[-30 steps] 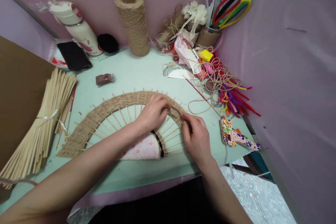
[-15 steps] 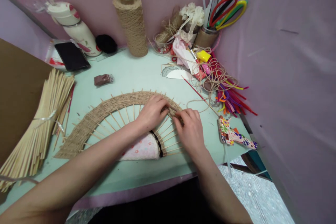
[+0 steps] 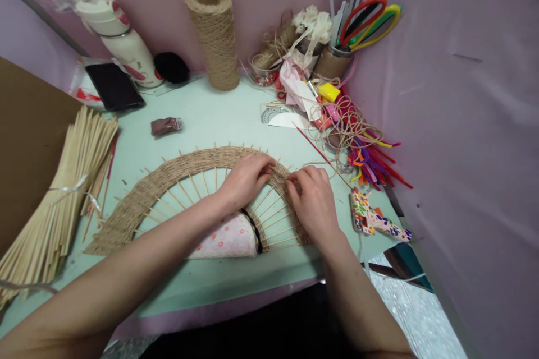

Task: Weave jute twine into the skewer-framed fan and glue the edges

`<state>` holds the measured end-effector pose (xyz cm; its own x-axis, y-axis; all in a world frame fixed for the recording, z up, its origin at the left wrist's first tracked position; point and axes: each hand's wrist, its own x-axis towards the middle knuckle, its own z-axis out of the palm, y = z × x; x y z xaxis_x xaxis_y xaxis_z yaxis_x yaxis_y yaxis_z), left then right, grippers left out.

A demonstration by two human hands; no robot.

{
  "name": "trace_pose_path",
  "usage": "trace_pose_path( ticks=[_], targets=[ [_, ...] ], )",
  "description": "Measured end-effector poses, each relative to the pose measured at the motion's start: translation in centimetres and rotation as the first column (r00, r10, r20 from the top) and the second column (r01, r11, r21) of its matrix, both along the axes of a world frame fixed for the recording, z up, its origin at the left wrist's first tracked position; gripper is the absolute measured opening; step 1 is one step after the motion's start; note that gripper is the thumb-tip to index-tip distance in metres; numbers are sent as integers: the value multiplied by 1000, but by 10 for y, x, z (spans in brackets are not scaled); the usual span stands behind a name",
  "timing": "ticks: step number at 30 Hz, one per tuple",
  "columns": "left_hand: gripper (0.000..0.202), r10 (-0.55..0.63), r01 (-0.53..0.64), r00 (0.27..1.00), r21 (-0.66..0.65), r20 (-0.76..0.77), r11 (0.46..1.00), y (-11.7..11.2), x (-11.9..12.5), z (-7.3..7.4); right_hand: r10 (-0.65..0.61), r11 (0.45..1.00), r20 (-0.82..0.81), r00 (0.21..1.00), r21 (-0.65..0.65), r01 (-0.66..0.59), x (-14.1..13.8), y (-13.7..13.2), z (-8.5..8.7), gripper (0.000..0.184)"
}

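While both hands are bent over the right part of a half-round fan (image 3: pixel 196 162), the piece is laid flat on the desk (image 3: pixel 202 106), near its front edge. The left hand (image 3: pixel 248 176) is rested with its fingertips at the twine band (image 3: pixel 166 175), and the right hand (image 3: pixel 314 196) is set just beside it, its fingers curled at the same band. Whether a strand is pinched in either grip cannot be told, since the fingertips are partly hidden.

As far as can be judged, the weaving is well advanced: the band is carried around the arc from the left end to the right, with only the stretch beneath the hands obscured. Short stick tips are left jutting past its outer edge. At the centre, a flowered cloth (image 3: pixel 229 238) is fitted and edged with a black braid (image 3: pixel 257 240). Between band and centre, the thin sticks (image 3: pixel 205 182) are left bare, so that part is not woven.

A bundle of sticks (image 3: pixel 54 196) is placed at the left, a twine spool (image 3: pixel 214 39) is stood at the back, and tangled twine (image 3: pixel 357 118) is heaped at the right.
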<state>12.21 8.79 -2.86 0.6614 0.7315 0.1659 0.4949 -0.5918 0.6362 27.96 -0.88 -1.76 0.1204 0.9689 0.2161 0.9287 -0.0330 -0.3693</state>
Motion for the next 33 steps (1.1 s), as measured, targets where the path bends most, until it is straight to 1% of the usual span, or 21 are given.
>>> trace_pose_path(
  ticks=[4,12,15,18,21,23,24,27,28,30,32,33],
  targets=[
    [30,21,-20,1000,-65,7,998,1,1,0,17,999,14,1000,-30,-16,-1,1,-4,13],
    [36,18,-16,1000,-92,20,996,4,-1,-4,16,1000,-12,1000,9,-16,-5,5,-14,17],
    [44,9,-8,1000,-120,10,993,3,-2,-1,13,1000,-5,1000,7,-13,-5,6,-17,16],
    [52,-1,4,1000,-190,16,982,2,-4,4,9,1000,-10,1000,13,-9,-6,6,-20,17],
    [51,8,-1,1000,-237,27,972,3,-7,7,12,1000,-21,1000,13,-11,-6,6,-20,18],
    [49,17,-14,1000,-212,8,977,5,-8,8,13,1000,-29,999,12,-13,-6,6,-20,18],
    [48,29,-31,999,-177,-14,984,5,-9,8,15,1000,-35,999,13,-14,-6,6,-20,17],
    [41,83,-82,989,20,-121,996,4,-9,9,19,1000,-48,999,25,-18,-5,6,-21,17],
    [38,78,-65,985,88,-152,994,3,-9,9,22,999,-49,999,30,-21,-5,6,-21,17],
    [34,12,22,981,173,-191,985,1,-9,9,26,999,-49,998,35,-24,-5,6,-22,18],
    [30,-60,97,979,186,-194,978,-1,-8,7,24,999,-49,998,35,-23,-5,5,-21,18],
    [28,-71,105,980,181,-185,978,-1,-8,5,21,999,-49,999,33,-19,-5,5,-21,17]
  ],
)
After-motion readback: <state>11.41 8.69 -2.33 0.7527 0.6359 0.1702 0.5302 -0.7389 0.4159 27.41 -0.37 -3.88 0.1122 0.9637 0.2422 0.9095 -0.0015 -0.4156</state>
